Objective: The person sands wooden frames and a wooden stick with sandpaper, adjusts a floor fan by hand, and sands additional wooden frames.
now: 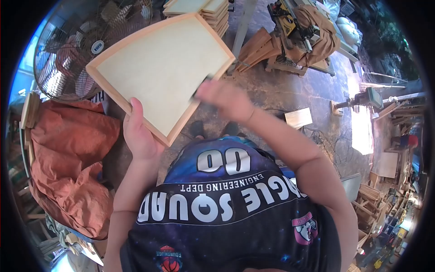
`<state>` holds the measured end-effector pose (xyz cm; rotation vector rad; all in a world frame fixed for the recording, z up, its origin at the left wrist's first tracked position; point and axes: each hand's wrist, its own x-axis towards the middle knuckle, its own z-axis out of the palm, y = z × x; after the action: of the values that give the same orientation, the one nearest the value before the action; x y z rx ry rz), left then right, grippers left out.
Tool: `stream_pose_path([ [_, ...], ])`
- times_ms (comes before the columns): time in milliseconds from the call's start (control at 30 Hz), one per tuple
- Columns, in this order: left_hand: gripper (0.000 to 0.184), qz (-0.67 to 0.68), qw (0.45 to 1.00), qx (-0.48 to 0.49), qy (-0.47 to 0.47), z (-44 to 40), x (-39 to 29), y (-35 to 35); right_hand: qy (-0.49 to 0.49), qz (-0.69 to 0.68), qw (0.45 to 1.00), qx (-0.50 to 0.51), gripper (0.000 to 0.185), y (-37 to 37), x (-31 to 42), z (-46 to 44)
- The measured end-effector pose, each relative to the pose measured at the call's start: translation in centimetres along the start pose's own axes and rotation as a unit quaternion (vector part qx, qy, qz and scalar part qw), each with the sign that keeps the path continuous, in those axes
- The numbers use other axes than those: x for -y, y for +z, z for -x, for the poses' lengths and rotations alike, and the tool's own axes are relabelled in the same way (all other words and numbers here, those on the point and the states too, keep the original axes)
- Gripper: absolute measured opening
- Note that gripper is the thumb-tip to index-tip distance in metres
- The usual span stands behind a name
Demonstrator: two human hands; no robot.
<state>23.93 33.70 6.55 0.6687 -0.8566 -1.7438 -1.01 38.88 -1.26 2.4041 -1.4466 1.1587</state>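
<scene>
A shallow wooden tray [158, 68] with a pale flat panel and a raised light-wood rim is held up, tilted, in front of my body. My left hand [138, 131] grips its lower left edge, the thumb over the rim and the fingers hidden underneath. At the tray's lower right rim is my right hand [224, 97], smeared by motion and closed around a small dark flat piece [202, 88]. That piece presses against or lies very close to the rim; its kind is too blurred to make out.
A large caged fan [90, 50] stands at the upper left, above an orange-red cloth [72, 163]. Similar trays are stacked [215, 16] beyond mine. A tool with a yellow part [287, 22] sits among brown cloth at the upper right. A pale board [298, 118] lies on the floor.
</scene>
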Motion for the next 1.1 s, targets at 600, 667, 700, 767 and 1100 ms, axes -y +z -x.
stream_pose_path([
  [600,0.05,0.063,0.988,-0.132,-0.049,-2.1,0.1,4.0,-0.079,-0.05,0.996,0.01,0.054,-0.7,2.8,-3.9],
  [667,0.05,0.085,0.99,-0.103,-0.039,-1.5,-0.6,3.8,-0.031,0.037,0.996,-0.073,0.046,-0.4,-4.0,-2.4],
  [700,0.05,0.073,0.99,-0.115,-0.037,-1.3,-0.8,3.7,0.004,0.054,0.997,-0.054,0.046,-1.2,-6.4,-1.6],
  [767,0.05,0.047,0.988,-0.146,-0.034,-0.8,-1.3,3.6,0.074,0.08,0.994,-0.015,0.046,-2.1,-9.0,-0.4],
  [1100,0.047,0.015,0.989,-0.145,-0.038,0.6,-3.9,2.2,0.05,0.131,0.99,-0.025,0.041,0.4,-10.3,2.3],
])
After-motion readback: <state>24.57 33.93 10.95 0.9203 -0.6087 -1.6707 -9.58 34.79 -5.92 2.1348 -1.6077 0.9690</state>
